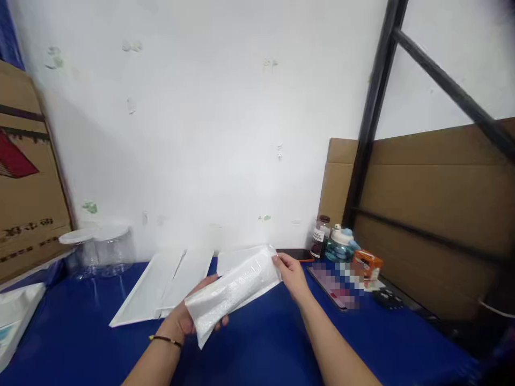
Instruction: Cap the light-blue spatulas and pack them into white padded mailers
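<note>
A white, shiny padded mailer (pixel 237 287) is held tilted above the blue tabletop, its right end higher than its left. My left hand (pixel 189 316) supports the lower left end from beneath, with fingertips showing under its near edge. At the upper right corner, my right hand (pixel 290 272) pinches the mailer between thumb and fingers. Whether anything is inside the mailer cannot be seen. Behind my left hand lie flat white mailers (pixel 147 284), side by side. Another white sheet or mailer (pixel 237 257) lies partly hidden behind the held one.
Two clear lidded jars (pixel 113 252) stand at the back left, near a white tray (pixel 24 316). To the right are a dark bottle (pixel 319 236), a blue-green jug (pixel 338 246), an orange box (pixel 367 265) and phone-like devices (pixel 332 287). Cardboard (pixel 434 214) and a black frame border the right.
</note>
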Motion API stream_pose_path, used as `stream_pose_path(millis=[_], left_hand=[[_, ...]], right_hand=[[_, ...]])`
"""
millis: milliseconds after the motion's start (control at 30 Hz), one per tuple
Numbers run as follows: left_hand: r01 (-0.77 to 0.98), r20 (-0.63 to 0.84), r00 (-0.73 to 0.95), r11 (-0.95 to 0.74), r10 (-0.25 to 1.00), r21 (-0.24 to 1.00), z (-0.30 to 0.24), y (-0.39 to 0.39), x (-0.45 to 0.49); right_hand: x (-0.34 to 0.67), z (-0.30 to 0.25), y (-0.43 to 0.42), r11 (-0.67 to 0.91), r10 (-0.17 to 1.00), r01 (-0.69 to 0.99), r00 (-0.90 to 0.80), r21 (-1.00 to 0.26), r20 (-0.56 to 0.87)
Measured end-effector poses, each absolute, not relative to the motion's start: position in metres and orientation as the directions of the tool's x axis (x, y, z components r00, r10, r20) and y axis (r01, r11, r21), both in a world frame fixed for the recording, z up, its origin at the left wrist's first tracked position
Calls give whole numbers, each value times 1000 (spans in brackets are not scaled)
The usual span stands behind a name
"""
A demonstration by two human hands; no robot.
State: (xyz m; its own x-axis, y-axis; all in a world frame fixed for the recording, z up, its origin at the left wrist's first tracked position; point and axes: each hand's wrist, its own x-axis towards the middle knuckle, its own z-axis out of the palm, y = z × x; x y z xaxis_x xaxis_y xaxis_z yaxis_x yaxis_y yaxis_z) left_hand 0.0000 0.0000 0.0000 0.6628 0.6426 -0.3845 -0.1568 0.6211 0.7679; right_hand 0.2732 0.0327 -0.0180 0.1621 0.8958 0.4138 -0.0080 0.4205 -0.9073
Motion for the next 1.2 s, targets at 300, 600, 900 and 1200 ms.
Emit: stream_pose_path(millis=[300,600,900,1200], left_hand=[[-122,43,394,6,918,992,49,-10,-2],[530,187,298,-325,936,783,135,-14,70],[719,264,189,-316,946,619,160,-15,65],[690,127,109,-167,986,704,117,-13,30]], right_hand=[[255,-36,50,9,963,-708,196,-706,-185],[244,-43,50,-253,932,-820,-63,-513,-358],[240,-37,42,-235,918,-585,129,-776,-375],[251,-46,45,-92,978,296,208,-951,-29]])
